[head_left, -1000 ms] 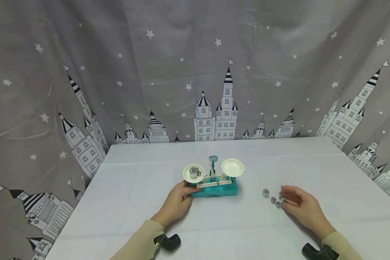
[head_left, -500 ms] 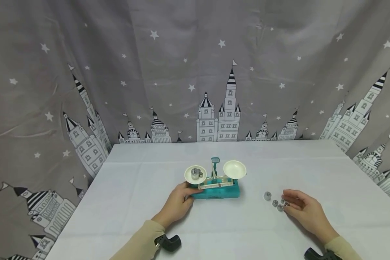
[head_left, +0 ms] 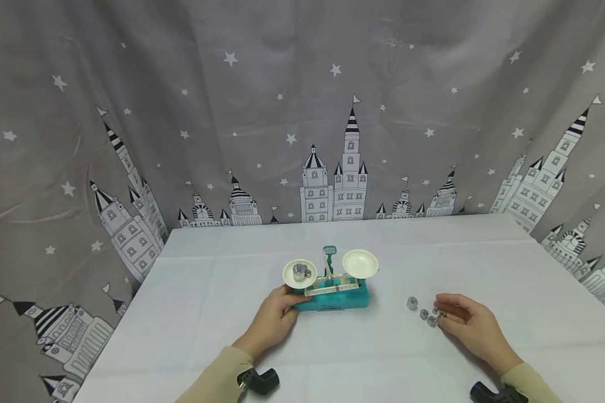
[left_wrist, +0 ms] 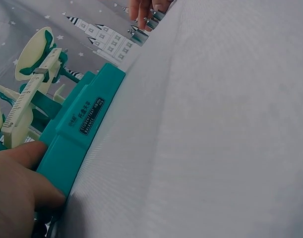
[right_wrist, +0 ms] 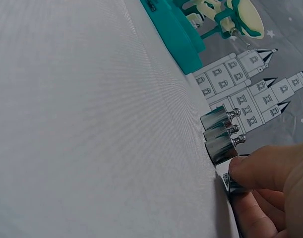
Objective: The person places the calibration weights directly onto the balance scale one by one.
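My left hand (head_left: pixel 271 322) grips the left end of a teal balance scale (head_left: pixel 335 302), thumb on the near face of its base. On its left cream pan (head_left: pixel 289 280) sit several metal weights (head_left: pixel 299 272); the right pan (head_left: pixel 360 263) bears nothing and stands a bit higher. My right hand (head_left: pixel 476 330) is at the table among several small silver weights (head_left: pixel 431 321). In the right wrist view its thumb and fingers pinch one small weight (right_wrist: pixel 234 183), partly hidden by the thumb. Knobbed weights (right_wrist: pixel 221 148) stand upright in a row just past it.
A white cloth covers the table (head_left: pixel 201 313). The larger loose weight (head_left: pixel 412 303) stands between the scale and the right hand. Behind the far table edge hangs a grey curtain (head_left: pixel 262 112) printed with castles and stars.
The head view has shifted slightly. Both hands, the scale and the weights keep their places.
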`<state>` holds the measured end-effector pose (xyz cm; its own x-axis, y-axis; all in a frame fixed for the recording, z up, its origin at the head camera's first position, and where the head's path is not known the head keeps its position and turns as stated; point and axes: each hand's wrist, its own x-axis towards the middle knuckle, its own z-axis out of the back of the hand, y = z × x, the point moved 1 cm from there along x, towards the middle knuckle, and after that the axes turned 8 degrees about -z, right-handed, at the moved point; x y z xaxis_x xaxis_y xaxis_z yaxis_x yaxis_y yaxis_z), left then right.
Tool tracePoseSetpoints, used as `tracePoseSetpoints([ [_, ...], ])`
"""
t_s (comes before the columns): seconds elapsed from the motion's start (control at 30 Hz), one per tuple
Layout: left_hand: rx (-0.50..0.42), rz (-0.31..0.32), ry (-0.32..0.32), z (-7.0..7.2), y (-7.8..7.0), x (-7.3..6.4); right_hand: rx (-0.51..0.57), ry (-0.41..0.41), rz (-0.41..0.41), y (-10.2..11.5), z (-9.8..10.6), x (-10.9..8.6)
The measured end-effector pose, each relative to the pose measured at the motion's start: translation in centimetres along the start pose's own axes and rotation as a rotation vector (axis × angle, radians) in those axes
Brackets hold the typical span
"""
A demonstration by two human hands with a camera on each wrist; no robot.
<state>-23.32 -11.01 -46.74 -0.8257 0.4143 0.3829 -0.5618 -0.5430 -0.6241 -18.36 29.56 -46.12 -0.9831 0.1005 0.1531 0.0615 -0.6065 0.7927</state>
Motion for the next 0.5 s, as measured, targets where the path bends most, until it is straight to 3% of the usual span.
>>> tracePoseSetpoints([
  [0.23, -0.012, 0.017, -0.003, -0.18, -0.15, -0.42, 0.028, -0.005, 0.029, -0.10, -0.02, -0.33],
  [0.5, 0.004, -0.007, -0.019, -0.12, 0.00, -0.10, 0.015, 0.000, 0.046, -0.03, 0.09, 0.01],
])
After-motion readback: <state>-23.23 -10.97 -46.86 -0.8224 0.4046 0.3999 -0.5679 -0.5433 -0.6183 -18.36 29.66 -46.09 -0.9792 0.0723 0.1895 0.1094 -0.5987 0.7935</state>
